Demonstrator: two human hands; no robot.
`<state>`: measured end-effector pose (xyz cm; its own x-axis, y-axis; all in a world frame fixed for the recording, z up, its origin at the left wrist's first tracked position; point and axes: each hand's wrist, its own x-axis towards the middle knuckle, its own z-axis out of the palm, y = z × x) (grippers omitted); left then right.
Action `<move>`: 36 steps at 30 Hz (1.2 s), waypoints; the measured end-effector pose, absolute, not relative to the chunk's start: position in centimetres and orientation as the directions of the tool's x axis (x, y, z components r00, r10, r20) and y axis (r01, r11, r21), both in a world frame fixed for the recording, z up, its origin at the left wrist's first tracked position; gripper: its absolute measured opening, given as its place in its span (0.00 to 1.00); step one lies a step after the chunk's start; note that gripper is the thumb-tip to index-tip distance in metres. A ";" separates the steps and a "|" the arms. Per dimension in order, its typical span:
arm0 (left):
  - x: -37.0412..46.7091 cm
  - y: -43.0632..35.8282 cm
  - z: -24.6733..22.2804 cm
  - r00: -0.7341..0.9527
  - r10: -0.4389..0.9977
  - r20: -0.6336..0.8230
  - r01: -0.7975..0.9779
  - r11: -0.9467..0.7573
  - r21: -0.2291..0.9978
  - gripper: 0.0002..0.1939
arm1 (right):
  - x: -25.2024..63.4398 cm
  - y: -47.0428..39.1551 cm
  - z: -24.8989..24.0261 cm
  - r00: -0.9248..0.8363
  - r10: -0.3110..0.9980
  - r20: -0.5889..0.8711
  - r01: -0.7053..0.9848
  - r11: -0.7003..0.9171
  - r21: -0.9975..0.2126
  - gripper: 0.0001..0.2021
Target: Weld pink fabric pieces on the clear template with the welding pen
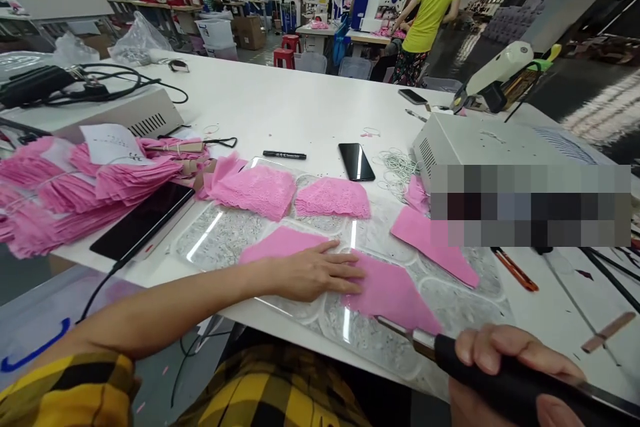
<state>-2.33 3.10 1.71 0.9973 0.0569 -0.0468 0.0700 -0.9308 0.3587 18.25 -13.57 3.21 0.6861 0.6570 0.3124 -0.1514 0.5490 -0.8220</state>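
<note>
My left hand (313, 273) lies flat with fingers stretched, its fingertips on a pink fabric piece (387, 287). Under and behind that wrist is a second pink piece (283, 243). In my right hand (510, 360) is a thick black-handled tool (493, 373) with a narrow metal tip. The tip touches or hovers just over the near edge of the piece under my left fingers; which one I cannot tell. Clear plastic template (210, 240) with rounded panels lies beneath the fabric. Two lacy pink stacks (333, 199) (260, 190) sit behind, and another pink piece (435, 247) lies to the right.
Tied pink bundles (125, 173) and a black tablet (145, 220) lie at left. A phone (357, 161), a marker (285, 155) and tangled elastic cord (397, 167) are behind. A grey box (500, 140) and an orange cutter (515, 270) stand right. A person in yellow (435, 7) is beyond.
</note>
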 end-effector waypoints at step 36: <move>-2.7 2.6 2.2 0.995 0.087 -0.050 0.100 -0.926 0.363 0.23 | 14.8 -10.8 3.1 0.550 0.751 0.366 -0.142 0.516 -0.845 0.06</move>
